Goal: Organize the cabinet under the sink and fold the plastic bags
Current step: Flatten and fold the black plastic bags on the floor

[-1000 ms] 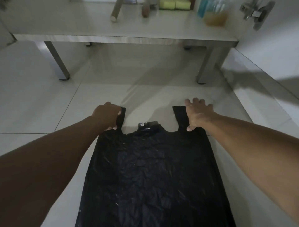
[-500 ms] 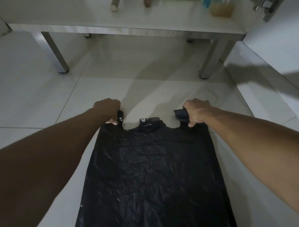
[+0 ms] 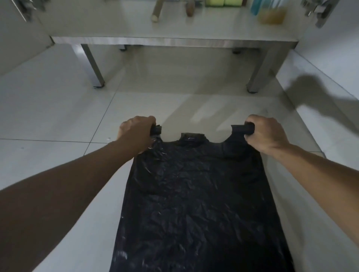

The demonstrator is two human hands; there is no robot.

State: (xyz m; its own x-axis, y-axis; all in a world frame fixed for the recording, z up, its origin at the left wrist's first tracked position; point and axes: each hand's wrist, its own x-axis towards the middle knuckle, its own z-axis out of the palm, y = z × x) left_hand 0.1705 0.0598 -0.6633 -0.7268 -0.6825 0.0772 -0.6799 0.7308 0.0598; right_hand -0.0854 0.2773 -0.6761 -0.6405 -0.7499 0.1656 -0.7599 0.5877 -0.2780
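Handles now rolled; cabinet (image 3: 174,41) beyond

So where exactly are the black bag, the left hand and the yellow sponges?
black plastic bag (image 3: 198,198): head view, on the crinkled middle of its body.
left hand (image 3: 137,132): head view, on the back of the hand gripping a handle.
yellow sponges (image 3: 223,2): head view, on their front face, up on the shelf.

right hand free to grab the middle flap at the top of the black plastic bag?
Probably not yet: the right hand is gripping the black plastic bag's right handle. The middle flap lies uncovered nearby.
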